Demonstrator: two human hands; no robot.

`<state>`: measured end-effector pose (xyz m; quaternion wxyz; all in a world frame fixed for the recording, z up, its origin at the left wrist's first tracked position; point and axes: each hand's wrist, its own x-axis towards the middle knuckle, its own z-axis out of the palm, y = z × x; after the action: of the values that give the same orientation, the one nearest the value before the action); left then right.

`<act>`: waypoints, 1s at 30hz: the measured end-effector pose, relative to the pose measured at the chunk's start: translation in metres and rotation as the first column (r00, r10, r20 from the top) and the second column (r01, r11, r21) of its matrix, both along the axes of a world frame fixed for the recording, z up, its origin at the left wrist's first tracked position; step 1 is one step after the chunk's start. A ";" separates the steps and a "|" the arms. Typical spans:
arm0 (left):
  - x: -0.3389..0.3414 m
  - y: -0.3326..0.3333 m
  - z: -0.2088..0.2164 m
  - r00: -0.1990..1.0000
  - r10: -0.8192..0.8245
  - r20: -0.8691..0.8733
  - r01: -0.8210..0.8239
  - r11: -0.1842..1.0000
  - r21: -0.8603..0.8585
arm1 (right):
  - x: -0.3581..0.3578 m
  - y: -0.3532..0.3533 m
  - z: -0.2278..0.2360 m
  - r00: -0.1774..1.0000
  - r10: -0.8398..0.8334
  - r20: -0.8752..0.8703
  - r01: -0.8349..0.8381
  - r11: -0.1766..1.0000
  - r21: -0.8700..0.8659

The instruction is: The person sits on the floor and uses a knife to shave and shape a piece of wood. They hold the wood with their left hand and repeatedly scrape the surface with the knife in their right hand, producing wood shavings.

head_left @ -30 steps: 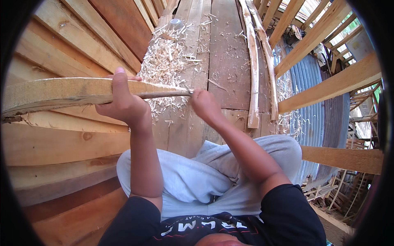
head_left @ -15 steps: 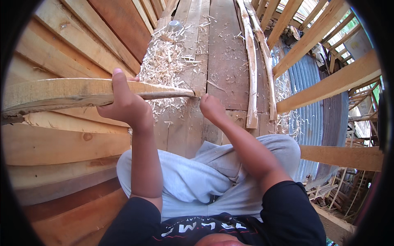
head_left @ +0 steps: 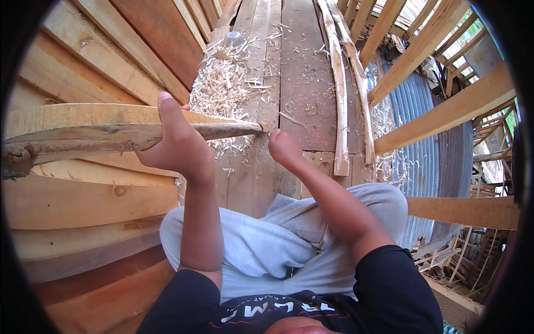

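My left hand [head_left: 181,139] is wrapped round a long, rough-edged wooden board [head_left: 83,129], its thumb up over the top edge. The board reaches in from the left and narrows toward the middle, with bark-like dark patches along its lower side. At its narrow end, my right hand [head_left: 285,146] is closed in a fist. A small dark piece shows between this fist and the board's tip; whether it is a blade I cannot make out. Below both hands are my crossed legs in grey trousers [head_left: 250,239].
Wood shavings [head_left: 225,83] heap on the plank floor [head_left: 306,100], beside a grey cup-like object [head_left: 235,39]. Two pale wood strips [head_left: 340,94] lie lengthwise to the right. Stacked boards [head_left: 83,197] line the left; slanted railing slats [head_left: 445,122] and corrugated metal sheeting [head_left: 414,133] are on the right.
My left hand has shifted slightly right with the board, whose far-left end now shows more of its underside. My right fist has moved a little left and down.
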<state>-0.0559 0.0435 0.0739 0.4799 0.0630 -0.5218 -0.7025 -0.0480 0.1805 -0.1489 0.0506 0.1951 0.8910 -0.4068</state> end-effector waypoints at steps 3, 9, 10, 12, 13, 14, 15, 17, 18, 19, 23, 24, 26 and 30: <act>0.004 0.003 0.001 1.000 0.006 0.009 -0.006 0.999 -0.040 | 0.003 -0.006 0.009 0.984 0.143 -0.110 -0.135 0.988 0.079; 0.004 -0.002 -0.003 0.999 0.043 0.009 -0.043 0.998 -0.054 | 0.013 -0.051 0.106 0.982 0.109 -0.155 -0.136 0.974 -0.180; 0.003 0.001 -0.002 0.999 0.046 0.005 -0.046 0.998 -0.046 | 0.012 -0.048 0.089 0.972 0.053 -0.231 -0.077 0.992 -0.096; 0.001 0.000 0.000 0.999 0.042 0.026 -0.041 0.999 -0.025 | 0.007 -0.046 0.079 0.969 0.063 -0.238 -0.083 0.994 -0.074; 0.000 -0.001 0.000 0.998 0.041 0.037 -0.040 0.999 -0.019 | 0.006 -0.047 0.078 0.968 0.068 -0.241 -0.087 0.994 -0.067; 0.000 -0.002 -0.001 0.998 0.032 0.045 -0.031 0.999 -0.027 | 0.005 -0.048 0.076 0.970 0.062 -0.236 -0.078 0.995 -0.061; 0.000 -0.002 -0.001 0.998 0.024 0.053 -0.022 0.999 -0.035 | 0.005 -0.048 0.075 0.971 0.055 -0.232 -0.070 0.996 -0.056; 0.001 -0.004 -0.001 0.999 0.023 0.046 -0.021 0.998 -0.052 | 0.006 -0.050 0.083 0.973 0.069 -0.219 -0.088 0.993 -0.080; 0.002 -0.004 -0.001 0.999 0.027 0.035 -0.025 0.998 -0.056 | 0.009 -0.050 0.087 0.974 0.088 -0.208 -0.111 0.988 -0.105; 0.002 -0.005 -0.001 0.999 0.030 0.023 -0.029 0.998 -0.059 | 0.010 -0.049 0.094 0.974 0.107 -0.199 -0.135 0.982 -0.130; 0.007 0.002 -0.004 0.999 0.012 0.043 -0.010 0.998 -0.055 | 0.017 -0.043 0.107 0.981 0.127 -0.148 -0.140 0.987 -0.078; 0.007 0.008 -0.005 0.998 -0.002 0.063 0.006 0.998 -0.061 | 0.012 -0.040 0.087 0.977 0.089 -0.193 -0.102 0.993 -0.059; 0.005 0.008 -0.001 0.998 0.002 0.068 0.003 0.997 -0.078 | 0.008 -0.041 0.083 0.964 0.061 -0.260 -0.079 0.995 -0.059; 0.003 0.003 0.000 0.999 0.010 0.039 -0.008 0.998 -0.061 | 0.006 -0.043 0.081 0.963 0.073 -0.261 -0.100 0.991 -0.091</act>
<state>-0.0533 0.0467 0.0739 0.4743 0.0645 -0.5521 -0.6826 -0.0421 0.1379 -0.0677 -0.0374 0.0987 0.8755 -0.4715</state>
